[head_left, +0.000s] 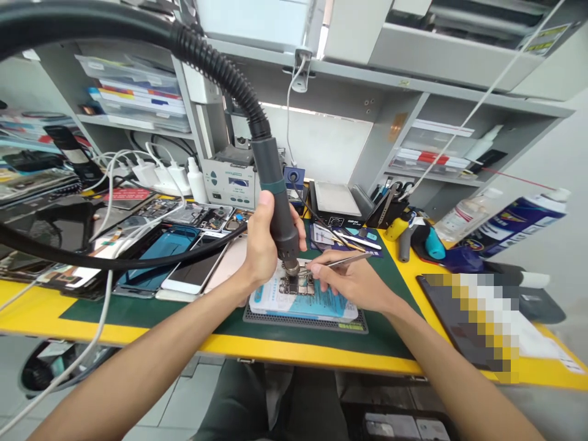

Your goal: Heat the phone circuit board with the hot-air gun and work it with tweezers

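My left hand is wrapped round the handle of a hot air gun, whose metal nozzle points down at a small circuit board. In my right hand is a pair of metal tweezers, held like a pen. Their tips come in beside the nozzle, over the board; whether they touch it I cannot tell. Beneath the board lies a white and blue pack, resting on a grey perforated mat. The nozzle hides part of the board.
The gun's black hose loops across the left side. Phones and parts crowd the left. A control station stands behind. Bottles, a tool holder and a dark flat panel are on the right. White cables hang over the table edge.
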`<act>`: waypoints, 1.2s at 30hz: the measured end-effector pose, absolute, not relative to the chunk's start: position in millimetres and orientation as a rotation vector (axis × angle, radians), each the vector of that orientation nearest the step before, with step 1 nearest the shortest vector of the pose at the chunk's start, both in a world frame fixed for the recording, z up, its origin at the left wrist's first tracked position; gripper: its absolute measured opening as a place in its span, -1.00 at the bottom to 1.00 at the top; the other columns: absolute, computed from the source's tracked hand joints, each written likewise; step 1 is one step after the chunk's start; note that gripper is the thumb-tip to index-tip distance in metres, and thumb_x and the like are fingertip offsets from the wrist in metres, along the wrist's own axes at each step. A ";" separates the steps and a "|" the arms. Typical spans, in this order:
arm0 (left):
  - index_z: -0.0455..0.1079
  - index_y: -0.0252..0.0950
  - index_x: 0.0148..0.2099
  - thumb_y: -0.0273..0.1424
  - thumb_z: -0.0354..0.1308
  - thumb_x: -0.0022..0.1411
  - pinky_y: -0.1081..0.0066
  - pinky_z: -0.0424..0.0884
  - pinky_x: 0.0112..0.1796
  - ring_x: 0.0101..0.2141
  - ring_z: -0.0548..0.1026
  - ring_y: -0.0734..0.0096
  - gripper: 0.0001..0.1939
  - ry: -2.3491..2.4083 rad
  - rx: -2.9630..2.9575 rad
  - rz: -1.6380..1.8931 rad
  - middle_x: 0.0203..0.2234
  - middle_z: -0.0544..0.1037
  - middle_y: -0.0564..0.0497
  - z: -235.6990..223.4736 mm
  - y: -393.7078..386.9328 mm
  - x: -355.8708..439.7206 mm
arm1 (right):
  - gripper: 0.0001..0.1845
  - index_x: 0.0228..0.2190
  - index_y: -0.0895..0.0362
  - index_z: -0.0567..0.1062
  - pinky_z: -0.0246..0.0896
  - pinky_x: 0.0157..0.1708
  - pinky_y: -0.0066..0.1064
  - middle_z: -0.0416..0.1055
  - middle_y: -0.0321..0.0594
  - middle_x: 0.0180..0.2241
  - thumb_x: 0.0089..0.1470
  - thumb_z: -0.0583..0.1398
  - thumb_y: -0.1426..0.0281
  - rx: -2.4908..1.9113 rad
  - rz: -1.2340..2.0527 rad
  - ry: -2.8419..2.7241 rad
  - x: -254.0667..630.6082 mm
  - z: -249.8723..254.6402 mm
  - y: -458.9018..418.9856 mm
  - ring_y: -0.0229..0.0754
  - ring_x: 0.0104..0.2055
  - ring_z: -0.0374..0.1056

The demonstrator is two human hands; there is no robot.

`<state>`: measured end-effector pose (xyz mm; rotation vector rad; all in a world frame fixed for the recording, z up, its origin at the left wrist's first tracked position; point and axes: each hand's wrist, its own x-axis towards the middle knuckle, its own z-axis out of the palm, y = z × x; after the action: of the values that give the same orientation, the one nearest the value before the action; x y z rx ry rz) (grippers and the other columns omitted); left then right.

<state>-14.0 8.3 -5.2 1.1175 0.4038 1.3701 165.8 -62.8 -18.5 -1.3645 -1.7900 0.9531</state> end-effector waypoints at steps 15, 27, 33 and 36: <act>0.40 -0.23 -0.36 0.28 -0.03 0.32 0.32 0.43 -0.55 -0.61 0.52 0.28 -0.34 0.438 1.144 1.357 -0.58 0.53 -0.02 -3.7 5.0 -16.4 | -0.56 -0.27 0.18 0.62 0.24 -0.55 -0.42 0.50 -0.23 -0.53 0.34 0.24 0.04 -1.357 0.983 -1.783 164.3 -16.2 -63.2 -0.23 -0.56 0.36; 0.39 -0.26 -0.35 0.30 0.05 0.26 0.34 0.44 -0.56 -0.62 0.54 0.27 -0.33 0.414 1.137 1.363 -0.59 0.53 0.00 -3.8 5.1 -16.8 | -0.53 -0.22 0.22 0.64 0.27 -0.55 -0.44 0.53 -0.20 -0.51 0.33 0.26 0.03 -1.330 1.015 -1.775 165.2 -19.9 -61.2 -0.23 -0.52 0.40; 0.40 -0.26 -0.34 0.30 0.04 0.27 0.34 0.47 -0.54 -0.61 0.52 0.30 -0.32 0.410 1.149 1.369 -0.59 0.54 -0.01 -4.2 3.6 -16.6 | -0.54 -0.24 0.21 0.63 0.26 -0.54 -0.44 0.52 -0.21 -0.53 0.32 0.27 0.03 -1.330 1.014 -1.767 165.5 -19.6 -62.0 -0.24 -0.55 0.37; 0.41 -0.26 -0.35 0.29 0.03 0.28 0.34 0.46 -0.54 -0.61 0.52 0.30 -0.33 0.408 1.163 1.375 -0.59 0.54 -0.02 -4.0 2.7 -16.0 | -0.54 -0.27 0.20 0.63 0.25 -0.55 -0.44 0.51 -0.23 -0.54 0.30 0.28 0.02 -1.340 1.025 -1.750 165.7 -19.6 -61.6 -0.25 -0.57 0.35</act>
<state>-16.0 2.7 -4.0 1.1630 0.4077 1.3746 165.7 -61.6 -19.6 -1.3402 -1.7503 1.0249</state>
